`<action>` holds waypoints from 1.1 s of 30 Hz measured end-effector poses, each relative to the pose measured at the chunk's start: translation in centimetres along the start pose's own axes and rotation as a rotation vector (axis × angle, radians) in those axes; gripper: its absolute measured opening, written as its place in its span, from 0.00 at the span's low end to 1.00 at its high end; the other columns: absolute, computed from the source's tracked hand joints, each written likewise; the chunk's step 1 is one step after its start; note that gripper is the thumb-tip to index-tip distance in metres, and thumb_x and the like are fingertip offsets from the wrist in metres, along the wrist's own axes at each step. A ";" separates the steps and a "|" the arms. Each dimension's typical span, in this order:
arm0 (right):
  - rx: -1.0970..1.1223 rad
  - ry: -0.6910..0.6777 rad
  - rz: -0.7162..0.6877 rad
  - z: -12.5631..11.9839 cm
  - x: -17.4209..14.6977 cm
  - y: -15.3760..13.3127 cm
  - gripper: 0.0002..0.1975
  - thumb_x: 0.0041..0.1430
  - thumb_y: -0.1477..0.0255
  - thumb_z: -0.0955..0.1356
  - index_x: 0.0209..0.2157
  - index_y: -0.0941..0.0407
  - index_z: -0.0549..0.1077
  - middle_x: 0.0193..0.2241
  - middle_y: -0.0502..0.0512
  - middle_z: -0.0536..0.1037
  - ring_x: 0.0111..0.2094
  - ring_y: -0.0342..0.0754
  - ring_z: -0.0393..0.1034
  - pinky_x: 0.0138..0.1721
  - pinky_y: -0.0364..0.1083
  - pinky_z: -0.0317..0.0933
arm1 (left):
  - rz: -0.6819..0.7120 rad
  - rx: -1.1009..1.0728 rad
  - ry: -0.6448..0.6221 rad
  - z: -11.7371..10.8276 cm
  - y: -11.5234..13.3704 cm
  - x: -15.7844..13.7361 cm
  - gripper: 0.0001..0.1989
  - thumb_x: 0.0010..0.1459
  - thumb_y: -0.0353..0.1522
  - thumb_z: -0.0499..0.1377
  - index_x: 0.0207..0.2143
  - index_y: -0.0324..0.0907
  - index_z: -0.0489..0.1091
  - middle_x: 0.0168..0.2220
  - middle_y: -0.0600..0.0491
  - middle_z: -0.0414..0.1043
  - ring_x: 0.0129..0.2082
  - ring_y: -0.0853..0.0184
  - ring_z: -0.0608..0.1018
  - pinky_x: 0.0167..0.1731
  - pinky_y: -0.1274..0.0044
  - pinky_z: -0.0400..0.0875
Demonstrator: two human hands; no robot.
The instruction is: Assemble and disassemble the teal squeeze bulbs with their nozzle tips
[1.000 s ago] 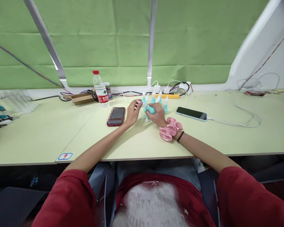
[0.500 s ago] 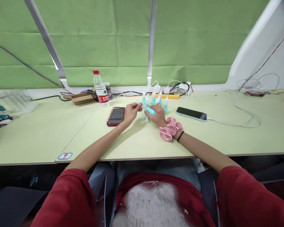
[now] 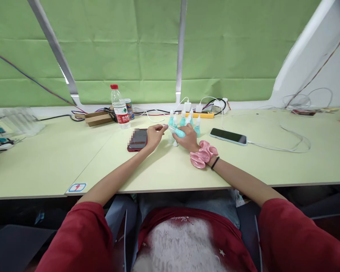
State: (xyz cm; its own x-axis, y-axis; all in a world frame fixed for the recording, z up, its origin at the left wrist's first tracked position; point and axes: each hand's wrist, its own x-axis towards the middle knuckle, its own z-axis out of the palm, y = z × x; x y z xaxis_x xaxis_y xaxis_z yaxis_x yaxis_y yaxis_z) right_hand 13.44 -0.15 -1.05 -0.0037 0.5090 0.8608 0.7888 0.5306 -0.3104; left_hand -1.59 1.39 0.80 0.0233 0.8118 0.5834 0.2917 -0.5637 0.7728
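Note:
My right hand [image 3: 189, 138] is wrapped round a teal nasal aspirator [image 3: 179, 132], a soft bulb with a clear pointed nozzle that tilts toward the left. At the nozzle's end, my left hand [image 3: 155, 136] pinches a small whitish clear cap [image 3: 163, 125], mostly hidden by thumb and forefinger. Several more teal aspirators [image 3: 197, 126] with clear pointed tips stand upright in a cluster just behind my hands. Below the held one, some small clear parts [image 3: 175, 143] show on the table, partly covered by my right hand.
A phone in a red case [image 3: 137, 139] lies by my left hand. Another phone [image 3: 228, 136], on a white cable, lies to the right. A water bottle [image 3: 121, 109], a can [image 3: 129, 108], a cardboard tray [image 3: 98, 118] and a yellow multimeter-like device [image 3: 205, 114] stand along the back.
My left hand has shifted slightly left, and its fingertips are a little farther from the bulb. My right hand keeps its hold on the aspirator.

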 end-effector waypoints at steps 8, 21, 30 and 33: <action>0.008 0.019 0.044 -0.1 0.1 -0.1 0.06 0.44 0.67 0.66 0.24 0.55 0.70 0.23 0.54 0.72 0.32 0.53 0.63 0.32 0.50 0.60 | -0.101 0.284 -0.239 -0.3 -0.4 -0.1 0.11 0.56 0.35 0.52 0.33 0.35 0.67 0.31 0.53 0.69 0.29 0.71 0.72 0.30 0.75 0.69; 0.007 0.007 0.036 0.1 0.1 0.0 0.05 0.44 0.67 0.66 0.23 0.54 0.70 0.22 0.53 0.73 0.31 0.52 0.64 0.31 0.49 0.60 | -0.129 0.401 -0.405 -0.2 -1.6 0.2 0.12 0.57 0.34 0.51 0.41 0.37 0.64 0.41 0.49 0.66 0.37 0.67 0.71 0.36 0.71 0.68; 0.017 0.010 0.002 0.3 0.0 0.2 0.05 0.43 0.68 0.66 0.21 0.54 0.69 0.21 0.52 0.72 0.30 0.51 0.64 0.32 0.49 0.60 | -0.092 0.267 -0.305 -0.4 -1.4 0.4 0.11 0.57 0.34 0.51 0.39 0.37 0.65 0.38 0.50 0.67 0.35 0.69 0.72 0.35 0.72 0.69; 0.026 0.008 -0.008 0.3 0.0 0.2 0.04 0.43 0.68 0.66 0.20 0.54 0.68 0.21 0.52 0.72 0.28 0.50 0.64 0.31 0.48 0.60 | -0.083 0.163 -0.228 -0.4 -0.8 0.4 0.11 0.56 0.35 0.51 0.36 0.36 0.66 0.34 0.51 0.69 0.31 0.71 0.72 0.32 0.74 0.69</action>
State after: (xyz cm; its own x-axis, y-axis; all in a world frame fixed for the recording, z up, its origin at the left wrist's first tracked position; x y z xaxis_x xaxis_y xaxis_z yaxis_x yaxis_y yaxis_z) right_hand 13.40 0.15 -1.23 -0.0051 0.4996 0.8662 0.7726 0.5519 -0.3137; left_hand -2.21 2.09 0.49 0.2019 0.8776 0.4348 0.4509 -0.4774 0.7542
